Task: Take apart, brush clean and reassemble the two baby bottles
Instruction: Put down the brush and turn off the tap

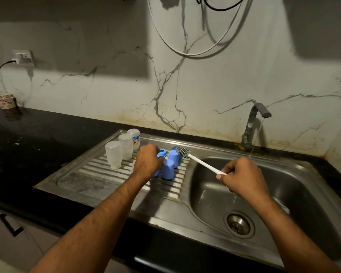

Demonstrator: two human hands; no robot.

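Drainboard holds three clear bottle bodies and two blue caps. Left hand grips blue ring; right hand fingers pinch one brush beside the caps.

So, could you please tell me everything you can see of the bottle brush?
The bottle brush has a thin white, plastic-looking handle and a short cylindrical head of grey and white bristles. The right hand pinches the handle's near end, holding it slanted, head up and to the left, over the sink's left rim. The head sits by the blue caps on the drainboard; contact is unclear.
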